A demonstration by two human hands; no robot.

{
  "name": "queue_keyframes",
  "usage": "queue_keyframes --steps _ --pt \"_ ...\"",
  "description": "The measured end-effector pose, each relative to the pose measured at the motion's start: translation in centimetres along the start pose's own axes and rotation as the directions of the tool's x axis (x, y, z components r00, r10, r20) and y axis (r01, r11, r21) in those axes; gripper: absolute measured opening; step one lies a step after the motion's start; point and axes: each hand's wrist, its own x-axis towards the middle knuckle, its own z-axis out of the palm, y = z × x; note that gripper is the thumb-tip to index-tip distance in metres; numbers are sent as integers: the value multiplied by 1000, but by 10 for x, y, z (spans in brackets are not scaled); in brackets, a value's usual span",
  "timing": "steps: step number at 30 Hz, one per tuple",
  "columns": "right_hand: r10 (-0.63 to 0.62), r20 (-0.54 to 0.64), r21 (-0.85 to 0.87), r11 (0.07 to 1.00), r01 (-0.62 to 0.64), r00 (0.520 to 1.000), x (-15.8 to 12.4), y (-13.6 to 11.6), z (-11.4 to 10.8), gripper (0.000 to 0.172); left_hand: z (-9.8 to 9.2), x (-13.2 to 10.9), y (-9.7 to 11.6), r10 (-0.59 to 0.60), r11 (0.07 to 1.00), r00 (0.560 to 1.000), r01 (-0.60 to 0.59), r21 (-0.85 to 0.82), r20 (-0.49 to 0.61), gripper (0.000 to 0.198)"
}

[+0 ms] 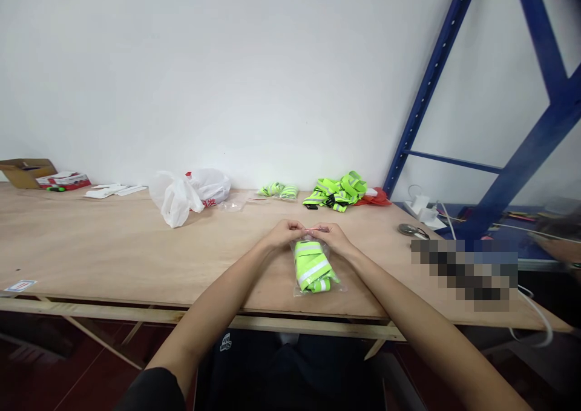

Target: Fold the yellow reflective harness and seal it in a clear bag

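A clear plastic bag (298, 290) lies on the table in front of me, with a folded neon-yellow reflective strap (313, 267) inside. Its silver-white stripes show through the film. At the bag's far edge, where a thin red line runs, my left hand (288, 233) pinches the film with closed fingers. Close beside it, my right hand (330, 236) pinches the same edge from the right. Both sets of fingertips nearly meet there.
Behind my hands lie bagged yellow straps (279, 190) and a loose pile of reflective straps (336, 191) with black buckles. White plastic bags (181, 196) sit left, a cardboard box (28, 172) farther left. A blue metal frame (426, 84) rises right, near another person's hand (556, 247).
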Motion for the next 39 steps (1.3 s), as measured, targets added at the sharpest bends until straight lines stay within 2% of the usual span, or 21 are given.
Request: queue_keyframes --steps 11,27,34,39 --pt "-7 -11 -8 1000 7 1000 0 0 3 34 0 0 1 -3 1000 1000 3 21 -19 48" --pt "-19 -32 74 997 21 999 -6 -1 8 26 1 0 0 -53 998 995 56 31 -84 30" --pt "-47 -25 15 999 48 999 -5 0 8 24 1 1 1 -48 997 995 53 59 -86 25" --pt "-82 21 -105 991 84 996 -4 -2 3 24 -3 -1 4 -60 992 997 66 108 -58 27"
